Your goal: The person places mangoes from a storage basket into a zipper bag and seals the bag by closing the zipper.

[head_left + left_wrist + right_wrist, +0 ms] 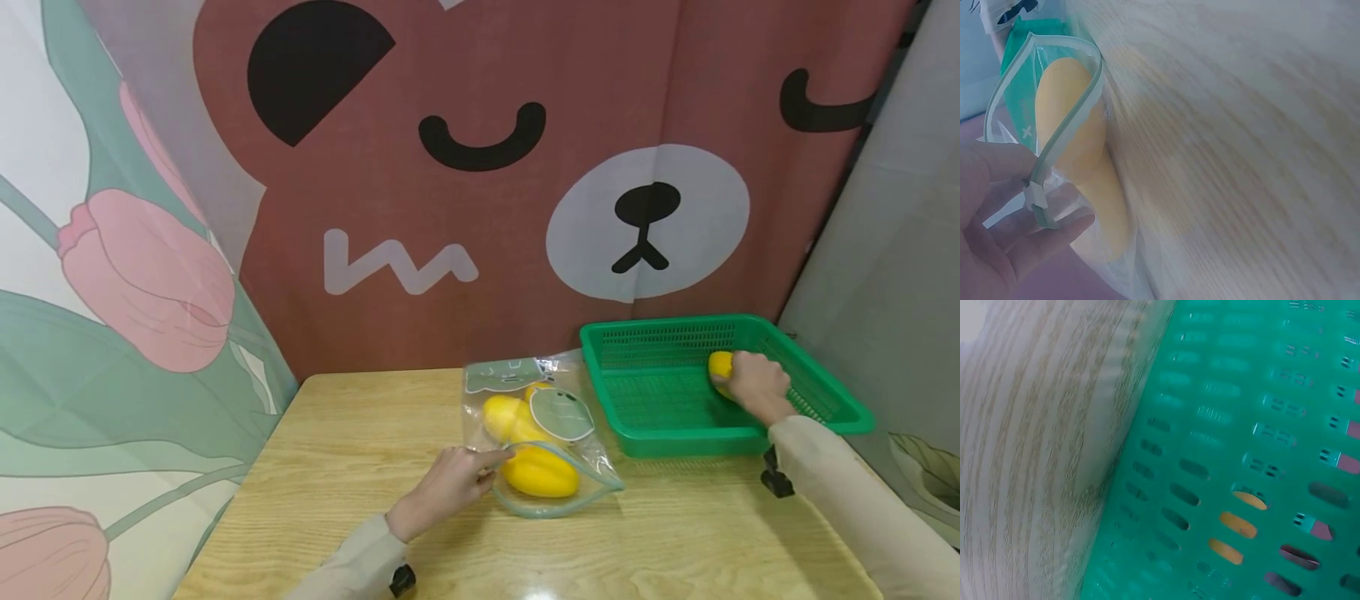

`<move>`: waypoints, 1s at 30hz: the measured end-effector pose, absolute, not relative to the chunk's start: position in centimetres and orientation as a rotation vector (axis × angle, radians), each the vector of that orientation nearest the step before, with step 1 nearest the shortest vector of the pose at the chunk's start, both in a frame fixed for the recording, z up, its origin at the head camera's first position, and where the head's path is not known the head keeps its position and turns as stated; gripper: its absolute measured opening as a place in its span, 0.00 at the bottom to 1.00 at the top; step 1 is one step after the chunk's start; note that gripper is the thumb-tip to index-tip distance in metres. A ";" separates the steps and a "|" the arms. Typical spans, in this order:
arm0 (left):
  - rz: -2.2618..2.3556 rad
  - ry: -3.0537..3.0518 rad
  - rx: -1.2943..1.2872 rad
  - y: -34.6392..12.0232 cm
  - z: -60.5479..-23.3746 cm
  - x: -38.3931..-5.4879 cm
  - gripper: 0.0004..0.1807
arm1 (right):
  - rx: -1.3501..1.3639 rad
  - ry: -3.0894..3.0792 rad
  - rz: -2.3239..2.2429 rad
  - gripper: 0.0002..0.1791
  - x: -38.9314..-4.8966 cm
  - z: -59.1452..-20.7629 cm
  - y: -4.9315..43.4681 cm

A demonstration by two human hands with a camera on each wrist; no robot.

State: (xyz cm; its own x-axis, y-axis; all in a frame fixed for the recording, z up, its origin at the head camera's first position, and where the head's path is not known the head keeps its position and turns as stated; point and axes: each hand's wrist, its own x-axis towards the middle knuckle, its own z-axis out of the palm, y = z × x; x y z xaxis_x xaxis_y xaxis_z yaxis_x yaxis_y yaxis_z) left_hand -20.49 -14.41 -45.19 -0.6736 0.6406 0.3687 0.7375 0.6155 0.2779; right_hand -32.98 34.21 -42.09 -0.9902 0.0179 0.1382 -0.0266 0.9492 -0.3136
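A clear zip bag [480,417] with green printed patches lies on the table, its mouth spread toward me. Several smooth yellow fruits [542,472] are inside it, one right at the opening. My left hand [450,483] holds the near-left edge of that mouth; in the left wrist view its fingers [1054,240] are around the pale green zip strip [1069,125] by a white slider [1036,195]. Over in the green basket [652,446], my right hand [759,385] grips another yellow fruit [720,364], partly hidden by the fingers. Yellow shows through the basket's slots in the right wrist view.
The basket, low and slotted, stands at the back right of the wooden table [337,450], just right of the bag. A curtain with a bear face [495,250] hangs behind the table; a grey curtain [885,275] borders the right side.
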 end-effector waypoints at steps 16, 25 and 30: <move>-0.582 -2.581 -1.127 -14.5 -45.4 -20.5 0.26 | -0.013 -3.052 0.396 0.25 -33.4 -42.5 35.0; -0.593 -2.590 -1.129 -14.5 -45.5 -20.5 0.26 | -0.051 -3.055 0.356 0.29 -33.5 -42.9 34.6; -0.590 -2.571 -1.138 -14.5 -45.6 -20.7 0.26 | -0.033 -3.059 0.348 0.25 -33.7 -42.9 34.9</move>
State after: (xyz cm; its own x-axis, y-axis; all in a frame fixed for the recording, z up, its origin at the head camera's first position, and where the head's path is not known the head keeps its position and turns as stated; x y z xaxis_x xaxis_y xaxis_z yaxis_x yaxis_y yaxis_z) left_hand -20.72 -14.47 -45.57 -0.6559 0.6418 0.3975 0.7509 0.6090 0.2557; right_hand -33.69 34.92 -42.91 -0.9978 0.0285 0.0595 0.0144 0.9742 -0.2251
